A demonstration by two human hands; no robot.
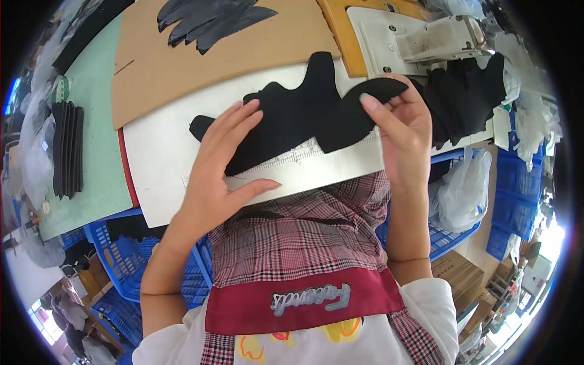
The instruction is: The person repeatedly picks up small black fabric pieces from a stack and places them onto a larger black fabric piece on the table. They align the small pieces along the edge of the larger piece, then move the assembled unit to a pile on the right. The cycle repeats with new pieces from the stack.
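Observation:
A black cut fabric piece (286, 112) with a wavy, lobed outline lies on the white table (164, 176). On its left part rests my left hand (213, 164), open, fingers stretched over the cloth and thumb apart. My right hand (404, 131) pinches a curved, pointed black fabric flap (380, 90) between thumb and fingers at the right end. This flap overlaps the larger piece; whether the two are joined I cannot tell. Ruler markings (298, 159) run along the table below the cloth.
Brown cardboard (219, 73) with dark grey pieces (210, 21) lies behind. A sewing machine (420, 45) stands at the far right, beside a black fabric pile (465, 91). Folded black strips (68, 149) lie on the green surface (100, 91). Blue baskets (131, 261) sit below the table.

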